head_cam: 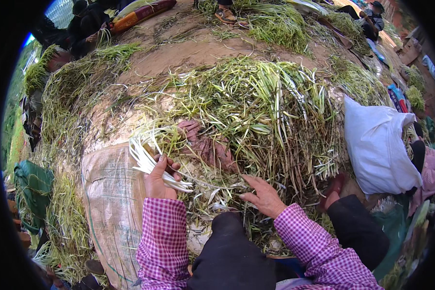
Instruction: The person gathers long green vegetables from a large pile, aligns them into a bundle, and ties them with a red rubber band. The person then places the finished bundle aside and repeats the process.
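Observation:
My left hand (162,177) is closed around a bunch of thin white stalks (145,154) with pale green leaves, perhaps leeks or garlic chives. The white ends fan out on both sides of its fingers. To the right, my right hand (261,195) hangs over the litter with thumb and forefinger apart. A thin pale strand runs from near the bunch towards its fingertips; whether they touch it I cannot tell. Beyond both hands lies a large heap of green stalks (282,101) with brownish lower ends. A crumpled reddish cloth or sack (210,146) lies partly under the heap.
A flattened woven sack (114,203) lies at the left, a full white sack (378,145) at the right. A green bag (33,194) stands far left. More piles of greens (279,27) cover the ground beyond. Several people sit or stand around, one person (85,27) at the upper left.

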The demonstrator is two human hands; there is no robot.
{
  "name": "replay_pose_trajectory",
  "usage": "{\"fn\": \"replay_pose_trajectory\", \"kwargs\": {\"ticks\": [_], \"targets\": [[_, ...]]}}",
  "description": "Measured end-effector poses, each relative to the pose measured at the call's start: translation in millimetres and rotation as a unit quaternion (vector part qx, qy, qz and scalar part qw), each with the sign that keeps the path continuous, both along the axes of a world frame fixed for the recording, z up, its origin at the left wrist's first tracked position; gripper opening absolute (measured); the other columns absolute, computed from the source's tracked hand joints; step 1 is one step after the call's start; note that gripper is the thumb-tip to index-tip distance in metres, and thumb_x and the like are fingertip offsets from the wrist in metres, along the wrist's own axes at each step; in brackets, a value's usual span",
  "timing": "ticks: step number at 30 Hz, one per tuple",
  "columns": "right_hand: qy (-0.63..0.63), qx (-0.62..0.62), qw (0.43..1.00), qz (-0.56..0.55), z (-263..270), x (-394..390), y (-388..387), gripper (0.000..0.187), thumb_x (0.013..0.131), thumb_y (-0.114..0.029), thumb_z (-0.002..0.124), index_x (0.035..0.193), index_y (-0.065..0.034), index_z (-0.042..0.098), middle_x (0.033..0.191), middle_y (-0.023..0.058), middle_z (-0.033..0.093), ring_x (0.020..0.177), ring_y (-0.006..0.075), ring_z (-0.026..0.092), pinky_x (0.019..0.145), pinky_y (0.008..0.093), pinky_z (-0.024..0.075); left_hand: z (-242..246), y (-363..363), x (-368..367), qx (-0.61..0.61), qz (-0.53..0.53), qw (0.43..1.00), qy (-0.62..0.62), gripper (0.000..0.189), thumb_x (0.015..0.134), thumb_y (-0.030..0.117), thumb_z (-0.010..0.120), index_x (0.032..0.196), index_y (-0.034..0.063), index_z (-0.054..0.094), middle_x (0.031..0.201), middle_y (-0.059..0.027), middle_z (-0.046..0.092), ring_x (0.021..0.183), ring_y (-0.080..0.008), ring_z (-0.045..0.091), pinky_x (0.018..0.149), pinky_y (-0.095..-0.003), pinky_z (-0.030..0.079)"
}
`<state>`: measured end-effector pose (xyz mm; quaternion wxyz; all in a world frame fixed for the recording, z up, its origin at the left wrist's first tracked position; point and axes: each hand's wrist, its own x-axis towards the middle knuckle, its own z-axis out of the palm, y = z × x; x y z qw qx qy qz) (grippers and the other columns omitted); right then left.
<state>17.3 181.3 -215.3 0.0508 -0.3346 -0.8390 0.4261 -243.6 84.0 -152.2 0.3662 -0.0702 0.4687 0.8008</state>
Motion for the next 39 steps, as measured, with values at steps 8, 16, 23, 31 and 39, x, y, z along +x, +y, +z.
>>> {"fn": "replay_pose_trajectory", "kwargs": {"ticks": [8, 16, 23, 31, 39], "targets": [[0.141, -0.296, 0.939, -0.100, 20, -13, -20, 0.015, 0.084, -0.009, 0.060, 0.094, 0.0027, 0.063, 0.078, 0.0037, 0.062, 0.070, 0.0079, 0.056, 0.065, 0.0237, 0.0468, -14, 7, 25, 0.008, -0.043, 0.999, -0.016, 0.022, 0.084, 0.011, 0.064, 0.103, 0.0036, 0.054, 0.084, -0.0107, 0.063, 0.071, -0.0232, 0.066, 0.037, -0.0263, 0.046], [0.191, -0.327, 0.920, -0.101, 39, -31, -17, 0.012, 0.085, -0.009, 0.058, 0.090, 0.0018, 0.060, 0.071, 0.0006, 0.055, 0.065, 0.0062, 0.050, 0.060, 0.0232, 0.0430, -33, 10, 85, 0.030, -0.218, 0.972, -0.081, 0.027, 0.080, 0.011, 0.069, 0.099, -0.0001, 0.054, 0.064, -0.0098, 0.059, 0.060, -0.0243, 0.064, 0.037, -0.0289, 0.049], [0.080, 0.114, 0.948, -0.286, 31, 18, 69, 0.031, 0.085, -0.011, 0.059, 0.112, 0.0037, 0.052, 0.104, 0.0155, 0.053, 0.091, 0.0238, 0.054, 0.080, 0.0329, 0.0490, -34, 9, 77, -0.022, -0.168, 0.984, -0.065, 0.025, 0.088, 0.020, 0.060, 0.100, -0.0008, 0.053, 0.055, -0.0056, 0.052, 0.057, -0.0220, 0.059, 0.048, -0.0335, 0.050], [-0.150, 0.180, 0.937, -0.257, 15, 19, 114, 0.050, 0.079, -0.014, 0.062, 0.121, 0.0041, 0.043, 0.108, 0.0196, 0.049, 0.101, 0.0344, 0.049, 0.087, 0.0409, 0.0419, -26, -23, 102, 0.042, -0.226, 0.970, -0.077, 0.025, 0.084, 0.014, 0.064, 0.097, -0.0029, 0.051, 0.062, -0.0106, 0.055, 0.070, -0.0295, 0.063, 0.062, -0.0457, 0.056], [-0.108, 0.108, 0.938, -0.311, 16, 9, 114, 0.045, 0.077, -0.013, 0.065, 0.116, 0.0012, 0.046, 0.102, 0.0219, 0.056, 0.093, 0.0356, 0.058, 0.078, 0.0430, 0.0476, -12, -59, 92, 0.120, -0.303, 0.943, -0.069, 0.035, 0.083, 0.016, 0.065, 0.111, -0.0032, 0.056, 0.062, -0.0132, 0.057, 0.074, -0.0334, 0.062, 0.067, -0.0467, 0.056]]}}
